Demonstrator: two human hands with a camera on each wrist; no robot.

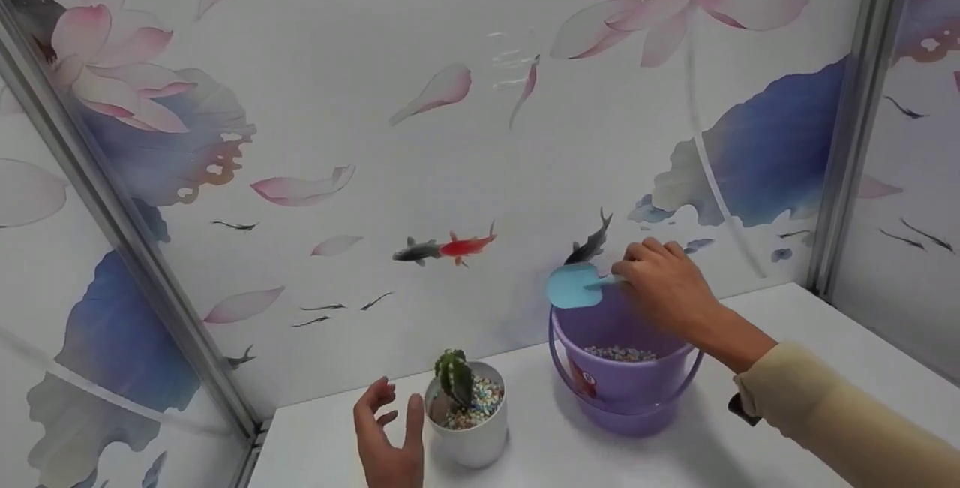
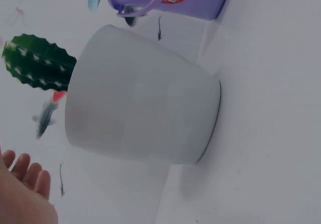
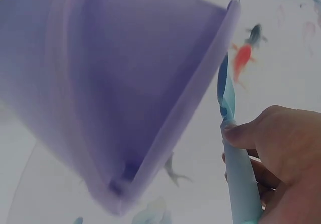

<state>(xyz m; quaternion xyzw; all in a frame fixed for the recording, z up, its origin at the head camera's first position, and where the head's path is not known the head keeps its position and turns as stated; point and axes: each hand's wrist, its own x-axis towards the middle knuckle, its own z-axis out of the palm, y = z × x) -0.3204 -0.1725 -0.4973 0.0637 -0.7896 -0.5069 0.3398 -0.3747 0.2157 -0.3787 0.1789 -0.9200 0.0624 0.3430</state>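
My right hand (image 1: 667, 285) grips the handle of a light blue toy shovel (image 1: 576, 287) above the rim of a purple bucket (image 1: 622, 390). In the right wrist view the thumb lies along the shovel's handle (image 3: 239, 179), its blade beside the bucket's rim. Small multicoloured pebbles (image 1: 621, 353) lie inside the bucket. To the left stands a white pot (image 1: 472, 439) holding a green cactus (image 1: 454, 379) and coloured pebbles (image 1: 484, 398). Just left of that pot, my left hand (image 1: 386, 435) is raised with fingers loosely bent and nothing in its grasp.
A white table (image 1: 315, 443) carries the pot and bucket, the bucket's handle (image 1: 559, 368) hanging down its front. Behind rises a white panel (image 1: 337, 97) printed with lotus flowers and fish. Metal posts (image 1: 855, 128) frame the corners.
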